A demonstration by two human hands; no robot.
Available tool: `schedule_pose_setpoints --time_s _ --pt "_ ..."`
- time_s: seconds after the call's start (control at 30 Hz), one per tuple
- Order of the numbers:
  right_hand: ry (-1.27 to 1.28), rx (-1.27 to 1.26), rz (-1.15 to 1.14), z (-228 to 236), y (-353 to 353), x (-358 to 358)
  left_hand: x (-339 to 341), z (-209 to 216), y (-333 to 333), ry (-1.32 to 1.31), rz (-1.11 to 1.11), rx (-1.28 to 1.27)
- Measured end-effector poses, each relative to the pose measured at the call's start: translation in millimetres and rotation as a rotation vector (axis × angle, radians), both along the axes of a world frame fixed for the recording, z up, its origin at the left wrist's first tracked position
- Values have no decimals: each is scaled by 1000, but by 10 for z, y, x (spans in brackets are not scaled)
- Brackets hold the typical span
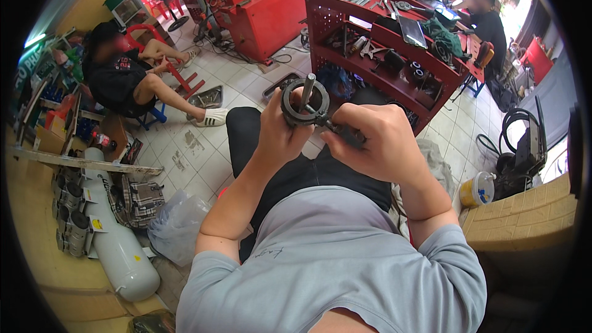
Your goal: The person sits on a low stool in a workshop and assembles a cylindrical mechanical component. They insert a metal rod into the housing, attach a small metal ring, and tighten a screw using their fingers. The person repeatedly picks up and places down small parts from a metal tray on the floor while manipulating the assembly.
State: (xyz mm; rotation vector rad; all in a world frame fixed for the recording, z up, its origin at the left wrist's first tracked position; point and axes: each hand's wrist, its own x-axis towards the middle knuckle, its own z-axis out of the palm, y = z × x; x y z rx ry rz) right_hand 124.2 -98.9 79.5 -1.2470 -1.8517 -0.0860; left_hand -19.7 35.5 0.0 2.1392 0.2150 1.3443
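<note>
My left hand [277, 135] is closed around the lower side of a dark metal ring-shaped part [324, 103], raised above my lap. A shiny metal rod [308, 90] stands up inside the ring's opening; how it is fixed cannot be seen. My right hand [385, 139] is closed too, thumb and fingers pinching a dark stub that sticks out from the ring's right side. The fingers hide most of that stub. Below the part are my black-trousered legs [250, 142].
Ahead stands a red tool cart [327, 37] with wrenches on top, beside a red machine [265, 18]. A seated person [117, 80] is at left, another person [490, 31] far right. A grey cylinder [126, 259] and plastic bag [179, 225] lie left; a white bucket [476, 190] stands right.
</note>
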Motion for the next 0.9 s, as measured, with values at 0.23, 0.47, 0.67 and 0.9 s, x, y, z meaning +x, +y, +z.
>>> schedule_pose_setpoints --time_s 0.23,0.47,0.67,0.9 --pt "-208 87 -152 9 -62 -51 48 -21 13 -104 -9 6" --pt "-219 84 -162 39 -97 -86 69 -91 67 -180 2 -6" --pt "-10 -216 32 103 -98 5 -35 -114 89 -72 -66 10" --pt "-13 20 -55 13 -60 -112 -46 -152 120 -79 -49 -3"
